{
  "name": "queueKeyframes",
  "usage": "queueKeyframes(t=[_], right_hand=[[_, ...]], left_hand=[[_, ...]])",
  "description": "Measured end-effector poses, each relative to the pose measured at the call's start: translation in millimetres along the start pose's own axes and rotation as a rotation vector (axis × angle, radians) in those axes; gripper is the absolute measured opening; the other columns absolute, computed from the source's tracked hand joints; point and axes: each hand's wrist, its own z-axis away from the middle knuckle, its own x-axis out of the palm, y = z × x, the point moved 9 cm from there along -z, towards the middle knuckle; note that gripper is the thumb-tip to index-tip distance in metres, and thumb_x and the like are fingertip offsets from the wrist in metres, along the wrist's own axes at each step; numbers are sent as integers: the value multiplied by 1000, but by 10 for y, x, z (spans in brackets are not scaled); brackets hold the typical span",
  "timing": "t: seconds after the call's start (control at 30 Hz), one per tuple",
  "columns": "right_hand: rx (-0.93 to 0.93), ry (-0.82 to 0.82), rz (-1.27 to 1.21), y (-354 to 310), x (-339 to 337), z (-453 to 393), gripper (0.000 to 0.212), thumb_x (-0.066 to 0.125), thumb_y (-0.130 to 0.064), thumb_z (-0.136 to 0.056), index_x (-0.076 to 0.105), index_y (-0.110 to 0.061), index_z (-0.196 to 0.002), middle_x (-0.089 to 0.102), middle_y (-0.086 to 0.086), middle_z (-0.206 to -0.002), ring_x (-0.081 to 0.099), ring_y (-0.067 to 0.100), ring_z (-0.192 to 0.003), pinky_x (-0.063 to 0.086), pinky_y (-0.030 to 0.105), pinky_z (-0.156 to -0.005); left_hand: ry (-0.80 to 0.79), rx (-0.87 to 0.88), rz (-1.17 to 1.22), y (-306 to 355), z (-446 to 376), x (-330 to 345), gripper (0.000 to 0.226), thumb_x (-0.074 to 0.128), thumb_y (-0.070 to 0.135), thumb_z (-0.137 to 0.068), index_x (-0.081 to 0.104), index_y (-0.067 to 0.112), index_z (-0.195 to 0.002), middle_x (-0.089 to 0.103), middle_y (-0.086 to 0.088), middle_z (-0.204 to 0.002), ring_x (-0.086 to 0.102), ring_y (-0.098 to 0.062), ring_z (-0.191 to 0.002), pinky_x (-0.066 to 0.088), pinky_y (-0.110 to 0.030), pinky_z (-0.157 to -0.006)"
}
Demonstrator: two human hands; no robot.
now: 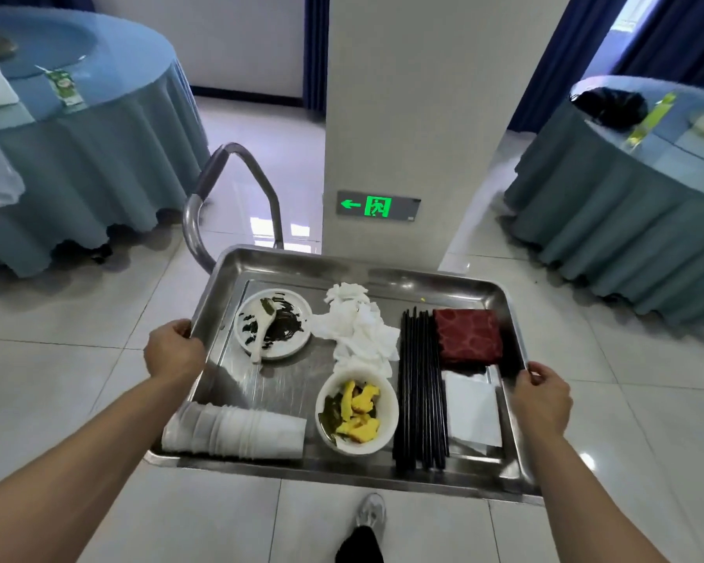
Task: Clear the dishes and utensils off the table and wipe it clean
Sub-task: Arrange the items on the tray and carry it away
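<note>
I carry a steel tray (342, 266) above the tiled floor. My left hand (174, 351) grips its left rim and my right hand (542, 396) grips its right rim. On the tray lie a dirty white plate (289, 347) with a white spoon (261, 331), crumpled white napkins (358, 331), a white bowl (356, 412) of yellow and green leftovers, a stack of white paper cups (236, 430) on its side, several black chopsticks (419, 388), a dark red folded cloth (466, 335) and a white folded napkin (470, 412).
A round table with blue cloth (90, 128) stands at the left with a green carton (64, 87). Another blue-clothed table (626, 221) at the right holds a black bag (608, 105). A white pillar (415, 115) rises straight ahead. A metal cart handle (228, 188) stands behind the tray.
</note>
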Motion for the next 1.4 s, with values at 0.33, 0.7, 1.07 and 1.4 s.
queueKeyframes(t=[0.33, 0.7, 1.07, 1.4], right_hand=[[53, -113, 96, -444, 661, -1649, 33, 58, -19, -86, 69, -11, -115, 71, 19, -98, 64, 43, -96, 51, 44, -87], [210, -159, 72, -411, 2148, -3026, 38, 63, -38, -77, 65, -21, -111, 71, 5, -88, 67, 36, -87, 56, 47, -90], [241, -313, 92, 489, 4108, -4083, 38, 67, -31, -91, 61, -12, -124, 67, 14, -102, 60, 32, -85, 46, 37, -83], [212, -400, 139, 1581, 5769, -4782, 10, 63, -25, -93, 60, -19, -101, 66, 16, -98, 63, 40, -89, 54, 54, -90]], left_hand=[[-68, -118, -68, 716, -454, 1573, 14, 64, 5, -83, 71, 15, -90, 69, -13, -81, 62, -41, -81, 55, -45, -71], [-175, -177, -81, 1057, -1667, 3345, 13, 63, 9, -81, 68, 18, -90, 69, -9, -81, 66, -40, -81, 59, -49, -75], [-242, -145, -33, 577, -2743, 5437, 22, 54, 3, -95, 67, 10, -111, 69, -8, -86, 65, -25, -71, 55, -36, -63], [-256, -135, -187, -349, -3487, 7124, 49, 59, 8, -95, 51, 27, -139, 60, -10, -124, 66, -26, -88, 49, -29, -61]])
